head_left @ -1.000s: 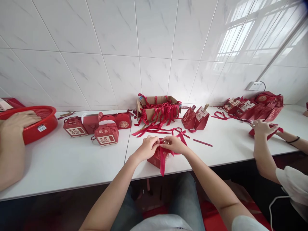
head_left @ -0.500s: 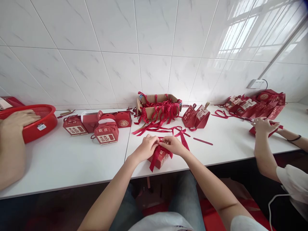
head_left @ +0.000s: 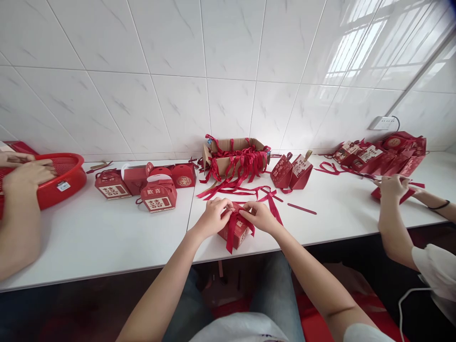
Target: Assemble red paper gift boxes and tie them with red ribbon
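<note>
A small red gift box [head_left: 241, 231] with gold lettering sits near the front edge of the table. Around its top runs a dark red ribbon [head_left: 231, 233], knotted or looped there, with a tail hanging down the front. My left hand [head_left: 215, 216] pinches the ribbon at the box's upper left. On the upper right, my right hand [head_left: 261, 217] is closed, thumb and fingertips on the ribbon too. The exact shape of the bow is partly hidden by my fingers.
Behind stands a cardboard box [head_left: 223, 171] draped with red ribbons. Finished-looking red boxes [head_left: 158, 194] stand left, two pointed ones [head_left: 301, 173] right. A co-worker's hands are at a red basket [head_left: 67, 185] far left; another person's hands [head_left: 394, 187] work far right.
My hands have moved slightly apart, the left one leftwards and the right one rightwards, showing more of the ribbon between them. At far left, a second hand has come into view over the basket.
</note>
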`<state>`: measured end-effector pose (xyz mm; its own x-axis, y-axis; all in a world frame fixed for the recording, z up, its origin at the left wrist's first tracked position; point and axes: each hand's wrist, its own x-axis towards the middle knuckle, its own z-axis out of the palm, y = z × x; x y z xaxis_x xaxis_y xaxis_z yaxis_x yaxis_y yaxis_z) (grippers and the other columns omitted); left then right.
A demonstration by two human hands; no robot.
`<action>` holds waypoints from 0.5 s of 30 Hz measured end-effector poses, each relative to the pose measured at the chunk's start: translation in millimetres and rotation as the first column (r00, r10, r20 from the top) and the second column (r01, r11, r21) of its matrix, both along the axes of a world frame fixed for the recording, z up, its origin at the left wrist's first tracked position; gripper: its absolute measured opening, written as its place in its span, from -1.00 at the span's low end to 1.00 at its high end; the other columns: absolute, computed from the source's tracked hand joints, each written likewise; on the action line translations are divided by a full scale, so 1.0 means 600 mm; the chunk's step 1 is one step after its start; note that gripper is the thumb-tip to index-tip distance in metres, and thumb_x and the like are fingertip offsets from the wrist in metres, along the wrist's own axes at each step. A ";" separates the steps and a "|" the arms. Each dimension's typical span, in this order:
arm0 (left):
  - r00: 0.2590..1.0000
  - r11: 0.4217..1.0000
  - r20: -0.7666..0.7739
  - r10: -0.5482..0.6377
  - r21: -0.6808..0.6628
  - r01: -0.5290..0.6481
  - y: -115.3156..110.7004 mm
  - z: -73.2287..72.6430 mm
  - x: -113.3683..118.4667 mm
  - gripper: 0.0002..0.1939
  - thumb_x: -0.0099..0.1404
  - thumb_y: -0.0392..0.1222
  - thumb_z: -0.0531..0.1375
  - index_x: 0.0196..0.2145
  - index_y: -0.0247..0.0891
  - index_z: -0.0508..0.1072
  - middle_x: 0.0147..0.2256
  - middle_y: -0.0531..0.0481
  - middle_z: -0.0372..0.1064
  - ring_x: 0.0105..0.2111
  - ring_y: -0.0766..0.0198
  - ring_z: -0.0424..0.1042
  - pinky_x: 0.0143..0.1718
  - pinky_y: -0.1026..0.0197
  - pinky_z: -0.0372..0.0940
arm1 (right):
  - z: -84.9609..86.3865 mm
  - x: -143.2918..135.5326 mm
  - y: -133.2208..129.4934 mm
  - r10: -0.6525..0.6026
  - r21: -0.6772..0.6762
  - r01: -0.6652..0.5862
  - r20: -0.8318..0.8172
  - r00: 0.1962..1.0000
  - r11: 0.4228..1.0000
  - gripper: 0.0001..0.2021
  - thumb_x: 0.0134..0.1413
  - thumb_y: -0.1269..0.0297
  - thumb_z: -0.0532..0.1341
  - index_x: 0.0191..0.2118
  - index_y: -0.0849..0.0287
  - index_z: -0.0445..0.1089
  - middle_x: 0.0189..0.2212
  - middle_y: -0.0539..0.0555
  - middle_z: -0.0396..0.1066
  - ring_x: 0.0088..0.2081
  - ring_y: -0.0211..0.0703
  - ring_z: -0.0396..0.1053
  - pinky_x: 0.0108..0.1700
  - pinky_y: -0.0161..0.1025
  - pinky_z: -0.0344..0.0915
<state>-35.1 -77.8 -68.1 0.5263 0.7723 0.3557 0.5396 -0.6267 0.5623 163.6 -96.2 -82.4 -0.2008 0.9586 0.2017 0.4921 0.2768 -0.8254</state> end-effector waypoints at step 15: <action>0.987 0.973 0.152 -0.055 -0.212 0.087 0.006 0.000 0.010 -0.89 0.28 -0.30 0.05 -0.22 -0.19 0.29 -0.22 0.00 0.38 -0.19 0.25 0.41 -0.11 0.17 0.33 | -0.002 -0.022 0.002 -0.101 -0.045 0.111 0.183 0.978 0.993 -0.71 -0.08 0.05 0.32 -0.36 0.15 0.32 -0.55 -0.07 0.35 -0.51 -0.28 0.27 -0.46 -0.35 0.11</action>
<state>-29.4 -74.2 -68.4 0.5385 0.8016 0.2597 0.4014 -0.5150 0.7574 150.6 -95.1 -83.8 -0.1252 0.9851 0.1183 0.6580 0.1717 -0.7332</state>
